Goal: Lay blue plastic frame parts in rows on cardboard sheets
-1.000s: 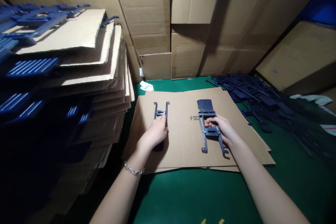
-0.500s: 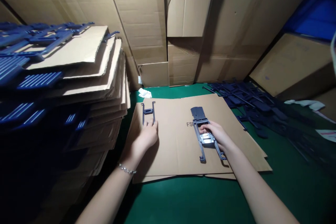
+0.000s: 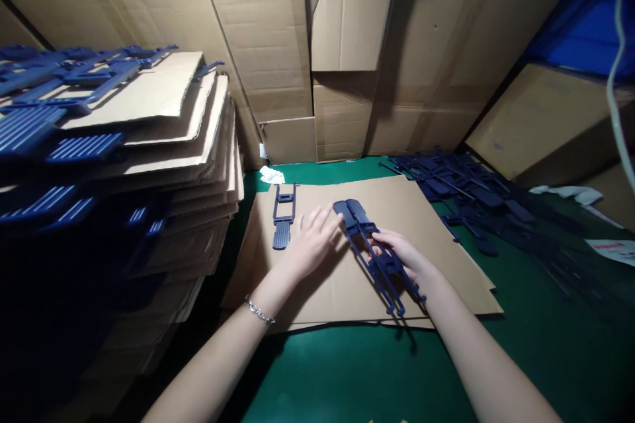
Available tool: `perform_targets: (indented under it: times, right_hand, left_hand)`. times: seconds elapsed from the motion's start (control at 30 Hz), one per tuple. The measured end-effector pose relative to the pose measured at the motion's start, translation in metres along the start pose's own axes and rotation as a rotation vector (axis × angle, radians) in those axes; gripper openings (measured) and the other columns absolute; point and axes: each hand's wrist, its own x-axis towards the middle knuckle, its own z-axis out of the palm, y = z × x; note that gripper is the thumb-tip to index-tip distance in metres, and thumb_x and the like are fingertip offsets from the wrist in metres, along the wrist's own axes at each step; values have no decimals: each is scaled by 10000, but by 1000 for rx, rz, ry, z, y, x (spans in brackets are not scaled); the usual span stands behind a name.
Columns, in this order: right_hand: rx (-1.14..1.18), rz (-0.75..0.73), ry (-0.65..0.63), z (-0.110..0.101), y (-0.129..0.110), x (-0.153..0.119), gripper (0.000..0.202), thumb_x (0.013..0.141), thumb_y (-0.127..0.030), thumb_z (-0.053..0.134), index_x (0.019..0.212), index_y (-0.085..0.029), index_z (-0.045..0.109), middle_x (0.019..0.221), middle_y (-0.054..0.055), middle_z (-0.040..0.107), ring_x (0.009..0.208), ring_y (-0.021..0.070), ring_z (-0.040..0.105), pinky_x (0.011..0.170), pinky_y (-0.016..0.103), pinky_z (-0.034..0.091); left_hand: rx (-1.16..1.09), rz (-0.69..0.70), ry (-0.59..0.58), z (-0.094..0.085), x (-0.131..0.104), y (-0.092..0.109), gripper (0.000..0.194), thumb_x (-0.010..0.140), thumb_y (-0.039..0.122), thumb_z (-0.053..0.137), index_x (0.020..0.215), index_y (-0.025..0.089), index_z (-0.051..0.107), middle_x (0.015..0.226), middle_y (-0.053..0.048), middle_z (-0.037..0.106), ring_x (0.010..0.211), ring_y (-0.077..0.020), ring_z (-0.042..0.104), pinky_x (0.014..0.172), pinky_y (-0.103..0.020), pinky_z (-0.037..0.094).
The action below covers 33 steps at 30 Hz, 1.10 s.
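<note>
My right hand [image 3: 399, 254] is closed around a small stack of dark blue plastic frames [image 3: 384, 264], each with a flat paddle end and two long legs. The frames are fanned apart, one paddle beside another. My left hand [image 3: 315, 241] has its fingers spread, their tips at the edge of the leftmost paddle; whether they touch it I cannot tell. One more plastic frame [image 3: 284, 215] lies by itself on the cardboard sheet [image 3: 317, 304], left of my left hand, its ribbed paddle towards me.
A tall pile of cardboard sheets [image 3: 198, 152] layered with blue plastic frames stands at left. On the green table [image 3: 322, 370], a heap of loose dark frames [image 3: 446, 185] lies at right. A white scrap [image 3: 272, 175] sits behind the sheet. Cardboard walls [image 3: 258, 33] close off the back.
My left hand has let go of the single frame on the cardboard and moved right to the held stack. The stack in my right hand has turned and fanned apart.
</note>
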Motion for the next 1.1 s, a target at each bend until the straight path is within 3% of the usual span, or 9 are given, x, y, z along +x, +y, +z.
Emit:
perform_targets:
  times: [0.1, 0.23, 0.33, 0.4, 0.53, 0.6, 0.73, 0.9, 1.1]
  right_hand:
    - [6, 44, -82, 5, 4, -3, 83, 729, -199, 566, 800, -161, 549, 648, 0, 573, 479, 109, 539, 476, 242, 489]
    - [44, 73, -109, 6, 0, -3, 121, 758, -201, 514, 854, -144, 560, 738, 55, 628, 551, 137, 580, 529, 265, 505]
    - [145, 60, 48, -7, -17, -1, 175, 774, -171, 444, 902, -139, 559, 729, 63, 634, 578, 144, 598, 524, 253, 508]
    - [242, 22, 224, -23, -30, -2, 158, 774, -148, 421, 870, -152, 546, 604, 19, 586, 494, 123, 565, 409, 201, 454]
    - [559, -217, 514, -56, -49, -7, 201, 760, -49, 353, 832, -167, 498, 493, -48, 468, 372, 54, 444, 338, 120, 376]
    - [687, -314, 559, -63, -51, -8, 256, 743, -4, 323, 853, -162, 492, 491, -62, 444, 361, 32, 415, 384, 103, 409]
    - [645, -273, 529, -56, -47, -7, 251, 752, -8, 339, 874, -154, 503, 536, -52, 478, 374, 27, 421, 391, 108, 414]
    - [519, -136, 498, -38, -43, -7, 185, 787, -57, 386, 831, -158, 534, 497, -40, 476, 373, 55, 444, 364, 136, 409]
    - [451, -85, 508, -37, -39, -3, 181, 808, -86, 396, 826, -155, 562, 466, -32, 497, 347, 76, 466, 356, 166, 432]
  left_hand:
    - [-83, 89, 71, -2, 2, 11, 368, 880, 182, 337, 1195, 253, 514, 1342, -70, 408, 1268, -233, 300, 1070, -489, 57]
    - [-170, 101, 32, -9, 1, 7, 375, 876, 174, 299, 1137, 229, 562, 1216, -72, 536, 1209, -213, 396, 1084, -452, 43]
    - [-208, 92, 27, -13, -1, 3, 368, 870, 186, 304, 1123, 225, 568, 1195, -75, 547, 1183, -222, 418, 1075, -435, 113]
    - [-267, 73, 31, -12, -1, 2, 342, 877, 216, 311, 1087, 222, 581, 1150, -93, 563, 1116, -236, 463, 1036, -422, 206]
    - [-337, -78, 17, -3, 3, 12, 246, 857, 227, 371, 920, 196, 607, 920, -127, 583, 916, -254, 516, 910, -393, 340]
    - [-334, -152, 28, 6, 8, 21, 246, 839, 157, 350, 857, 170, 595, 827, -128, 552, 852, -253, 514, 856, -380, 371]
    - [-344, -228, 64, 23, 17, 37, 259, 815, 82, 333, 941, 126, 556, 782, -119, 507, 804, -254, 522, 799, -375, 402]
    - [-321, -148, -28, 29, 16, 38, 159, 805, 159, 459, 916, 139, 571, 884, -125, 540, 924, -259, 508, 885, -370, 383]
    - [-164, -246, -76, 32, 4, 26, 407, 841, 114, 330, 1235, 30, 394, 1256, -231, 400, 1210, -293, 317, 982, -427, 304]
